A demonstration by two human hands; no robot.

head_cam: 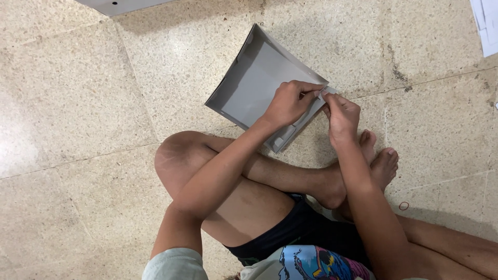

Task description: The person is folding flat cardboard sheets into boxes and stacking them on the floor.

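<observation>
A grey cardboard box tray (254,78) with folded-up sides lies on the terrazzo floor in front of my crossed legs. My left hand (290,102) grips the tray's near right corner from above, fingers curled over the edge. My right hand (340,111) pinches a small flap at that same corner, thumb and fingers pressed together against the left hand's fingertips. The corner itself is mostly hidden under both hands.
My bare feet (381,155) rest just right of the tray. A small red rubber band (403,206) lies on the floor at right. White sheets (486,26) sit at the top right corner, and a grey board edge (119,5) at the top.
</observation>
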